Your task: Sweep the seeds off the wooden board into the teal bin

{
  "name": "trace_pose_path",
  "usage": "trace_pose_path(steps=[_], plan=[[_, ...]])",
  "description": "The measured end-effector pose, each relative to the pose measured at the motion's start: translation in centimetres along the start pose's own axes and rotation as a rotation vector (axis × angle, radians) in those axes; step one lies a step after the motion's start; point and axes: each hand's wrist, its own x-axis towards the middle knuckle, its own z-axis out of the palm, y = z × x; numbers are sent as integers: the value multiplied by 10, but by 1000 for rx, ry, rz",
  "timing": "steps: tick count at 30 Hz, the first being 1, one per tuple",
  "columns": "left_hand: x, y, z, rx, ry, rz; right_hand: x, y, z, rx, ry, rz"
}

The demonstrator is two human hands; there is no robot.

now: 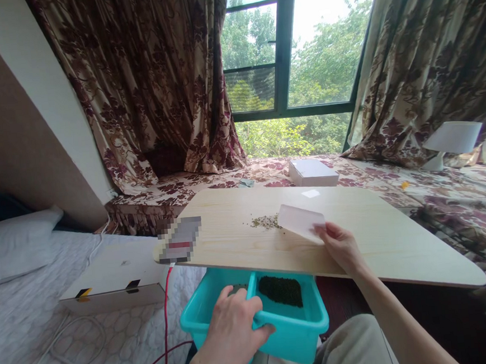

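My right hand (341,244) pinches the right end of a translucent white plastic sheet (299,221), its fingers closed on it. That sheet is tilted over the wooden tabletop (377,233), with its left end beside a scatter of small greenish seeds (265,222). Below the table's front edge is a turquoise two-compartment caddy (289,341). My left hand (237,320) wraps over its middle divider, near the front. A dark green heap of seeds (281,291) lies in the right compartment. My hand partly hides the left compartment, where a few small bits show.
A pixelated phone-like slab (184,240) with a red cable (166,317) lies at the table's left end. A white box (116,276) sits on the bed at left. Another white box (313,172) and a lamp (454,138) stand on the window ledge. My knees are below the caddy.
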Motion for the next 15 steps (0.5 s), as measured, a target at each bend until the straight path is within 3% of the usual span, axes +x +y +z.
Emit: trace_pose_path(steps=[5,15], plan=[[1,2,-2,0,7,3,-3,3,-3,43,-52,-6],[1,2,-4,-5,-1,7,-13,-3,-21,35,-18,23]])
